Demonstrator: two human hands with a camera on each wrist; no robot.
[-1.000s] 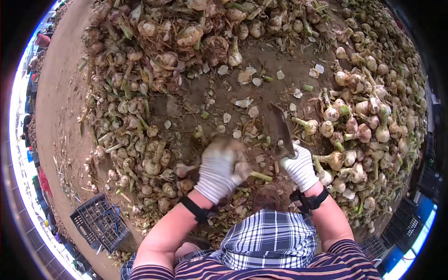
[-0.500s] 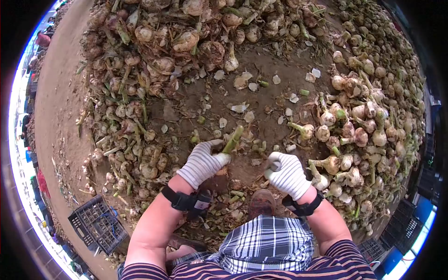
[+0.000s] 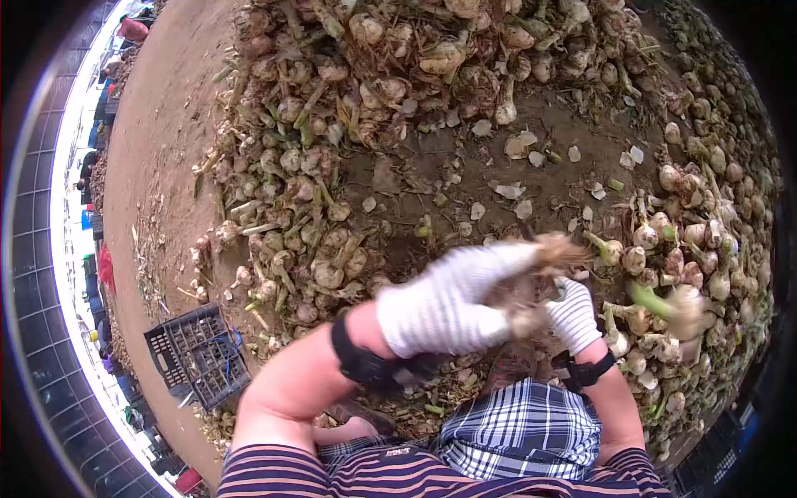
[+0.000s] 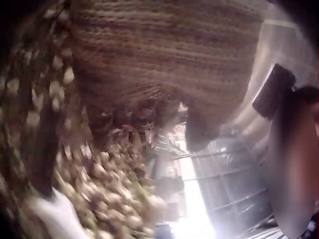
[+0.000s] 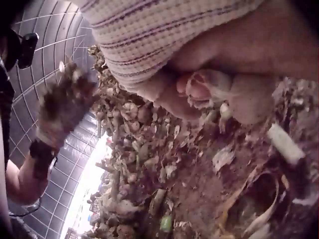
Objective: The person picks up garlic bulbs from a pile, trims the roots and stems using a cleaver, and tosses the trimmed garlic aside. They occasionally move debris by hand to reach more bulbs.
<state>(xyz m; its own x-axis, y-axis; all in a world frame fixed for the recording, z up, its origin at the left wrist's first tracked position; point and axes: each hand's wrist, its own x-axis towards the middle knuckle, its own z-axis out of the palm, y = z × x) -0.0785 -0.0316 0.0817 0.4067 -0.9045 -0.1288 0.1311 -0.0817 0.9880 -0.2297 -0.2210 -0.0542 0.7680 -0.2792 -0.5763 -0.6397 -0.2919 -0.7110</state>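
My left hand [image 3: 452,299], in a striped white glove with a soiled palm, reaches to the right in front of the right hand, fingers extended and nothing held. In the right wrist view that brown palm faces the camera, blurred. A blurred garlic bulb [image 3: 687,314] with a thick green stem is in the air over the right-hand heap, apart from the hand. My right hand [image 3: 574,315] keeps its gloved fingers curled round a knife, whose dark blade [image 4: 46,149] stands up from the glove in the left wrist view. The knife's handle is hidden.
Garlic with long stems is heaped at the back and left [image 3: 332,108]. Another garlic heap [image 3: 697,249] lies on the right. Stem cuttings and pale skins litter the dirt floor [image 3: 465,174]. A black plastic crate [image 3: 199,353] stands at the left.
My left hand picked up a stemmed garlic bulb, swung it right past the right hand and let it go. The right hand keeps the knife. The head view has turned left.
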